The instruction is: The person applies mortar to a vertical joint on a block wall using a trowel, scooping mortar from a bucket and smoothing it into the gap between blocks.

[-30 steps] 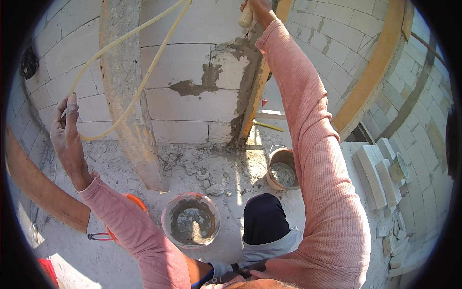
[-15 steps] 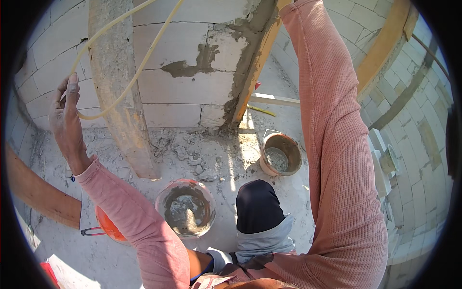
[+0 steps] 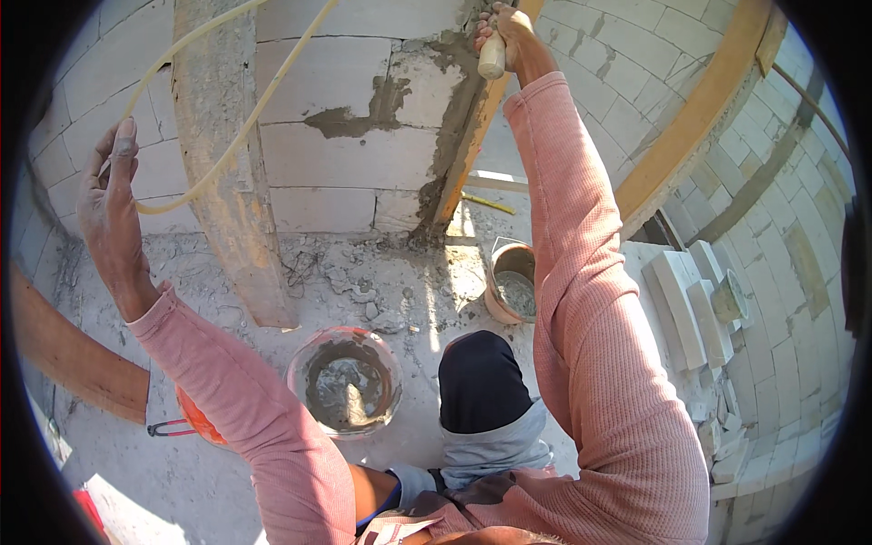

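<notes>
The right hand at one o'clock grips a pale wooden tool handle against the mortar-smeared joint of the block wall. The left hand at nine o'clock is raised with fingers loosely spread, touching the wall near a yellow hose. A mortar bucket sits below on the floor.

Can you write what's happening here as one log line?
left hand: braced on block wall | right hand: gripping wooden tool handle at mortar joint | mortar bucket: below
</notes>
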Tool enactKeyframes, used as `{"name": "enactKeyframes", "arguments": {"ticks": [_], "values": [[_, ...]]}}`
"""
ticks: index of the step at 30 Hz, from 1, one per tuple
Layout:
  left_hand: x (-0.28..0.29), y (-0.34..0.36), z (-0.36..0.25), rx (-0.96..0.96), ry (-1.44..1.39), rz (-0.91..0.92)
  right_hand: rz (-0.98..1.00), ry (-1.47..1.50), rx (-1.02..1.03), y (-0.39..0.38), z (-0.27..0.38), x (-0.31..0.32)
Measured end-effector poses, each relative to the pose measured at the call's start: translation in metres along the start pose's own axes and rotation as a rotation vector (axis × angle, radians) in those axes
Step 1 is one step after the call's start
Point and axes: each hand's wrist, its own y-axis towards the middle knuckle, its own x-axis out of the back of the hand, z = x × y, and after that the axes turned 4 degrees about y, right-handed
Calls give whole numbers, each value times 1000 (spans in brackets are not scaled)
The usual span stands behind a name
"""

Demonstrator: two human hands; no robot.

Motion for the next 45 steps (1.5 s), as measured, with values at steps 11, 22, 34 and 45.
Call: {"name": "enactKeyframes", "arguments": {"ticks": [11, 22, 34, 45], "values": [[12, -5, -36, -3, -1, 48, -39, 56, 28, -27, -92, 36], [11, -13, -53, -32, 105, 75, -169, 46, 56, -30, -251, 64], [-3, -12, -25, -38, 313, 241, -147, 1383, 94, -26, -193, -79], [29, -14, -73, -11, 369, 275, -47, 1545, 161, 28, 48, -208]]}}
